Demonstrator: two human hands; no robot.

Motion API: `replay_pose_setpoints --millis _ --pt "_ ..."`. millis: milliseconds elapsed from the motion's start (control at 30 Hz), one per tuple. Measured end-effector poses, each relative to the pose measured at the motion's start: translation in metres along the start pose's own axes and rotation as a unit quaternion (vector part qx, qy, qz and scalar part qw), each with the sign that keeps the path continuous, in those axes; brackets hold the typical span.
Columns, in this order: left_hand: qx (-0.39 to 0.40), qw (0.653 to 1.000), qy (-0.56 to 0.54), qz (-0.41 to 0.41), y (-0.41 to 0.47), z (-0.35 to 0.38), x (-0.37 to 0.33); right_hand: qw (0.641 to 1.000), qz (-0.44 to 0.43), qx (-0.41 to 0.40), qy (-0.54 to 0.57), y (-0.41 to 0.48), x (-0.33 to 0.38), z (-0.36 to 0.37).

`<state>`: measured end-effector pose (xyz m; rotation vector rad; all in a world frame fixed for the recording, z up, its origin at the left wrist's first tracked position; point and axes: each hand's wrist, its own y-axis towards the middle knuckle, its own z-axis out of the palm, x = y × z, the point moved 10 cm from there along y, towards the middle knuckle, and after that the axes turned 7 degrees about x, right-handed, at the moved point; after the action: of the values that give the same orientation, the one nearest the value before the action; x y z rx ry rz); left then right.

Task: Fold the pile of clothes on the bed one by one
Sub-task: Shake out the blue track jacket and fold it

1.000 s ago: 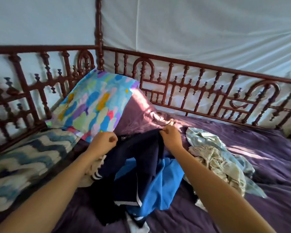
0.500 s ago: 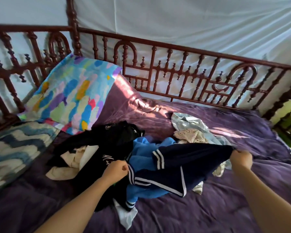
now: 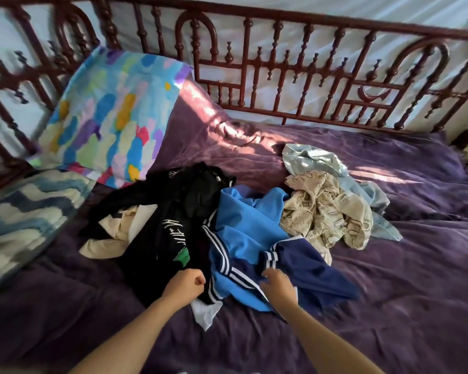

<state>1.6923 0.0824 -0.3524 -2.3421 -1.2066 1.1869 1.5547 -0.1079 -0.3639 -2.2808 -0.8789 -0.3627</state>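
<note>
Head view is showing the left hand (image 3: pixel 185 286) closing as a fist right against the dark striped hem of the blue and navy garment (image 3: pixel 243 233), and I judge it is gripping that edge. The right hand (image 3: pixel 280 287) is resting on the navy part of the same garment with its fingers bent down into the cloth. The hand is blurred, so I cannot tell if it is pinching the cloth or only pressing it.

The garment is lying crumpled at the near side of the pile, on the purple bed cover (image 3: pixel 403 306). Its left edge is touching and partly overlapping the black garment (image 3: pixel 170 238). A beige printed garment (image 3: pixel 324 211) is lying just beside it on the right, and a small white piece (image 3: pixel 206 311) is showing under the hem near the left hand.

Several things are risking a bad fold here. If the left hand is pulling now, the black garment may be coming along, because the two are lying tangled at that edge. The white piece may also be getting caught in the grip. The navy sleeve is sitting doubled over the blue part, so flattening without opening it first is likely giving a crooked, lumpy fold.
</note>
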Motion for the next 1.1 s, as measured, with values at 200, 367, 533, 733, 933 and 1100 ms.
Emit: replay_pose_setpoints --millis 200,367,533,733,933,1100 --pt "-0.035 0.998 -0.024 -0.036 -0.011 -0.016 0.029 0.995 -0.04 0.04 -0.082 0.025 0.053 0.038" --pt "-0.054 0.996 -0.046 -0.053 -0.009 -0.034 0.045 0.988 -0.024 0.067 -0.139 0.049 0.063 0.06" --pt "-0.064 0.994 -0.072 -0.045 0.006 -0.04 0.055 0.986 0.019 0.093 -0.137 0.063 0.061 0.078" --pt "-0.027 0.995 -0.091 -0.039 0.039 -0.035 0.063 0.979 0.06 0.076 -0.177 0.079 0.056 0.081" --pt "-0.003 0.993 -0.111 -0.036 0.054 -0.029 0.072 0.97 0.029 0.084 -0.228 0.093 0.056 0.082" --pt "-0.007 0.994 -0.106 -0.011 0.058 -0.037 0.067 0.987 0.033 0.038 -0.15 0.079 0.063 0.049"
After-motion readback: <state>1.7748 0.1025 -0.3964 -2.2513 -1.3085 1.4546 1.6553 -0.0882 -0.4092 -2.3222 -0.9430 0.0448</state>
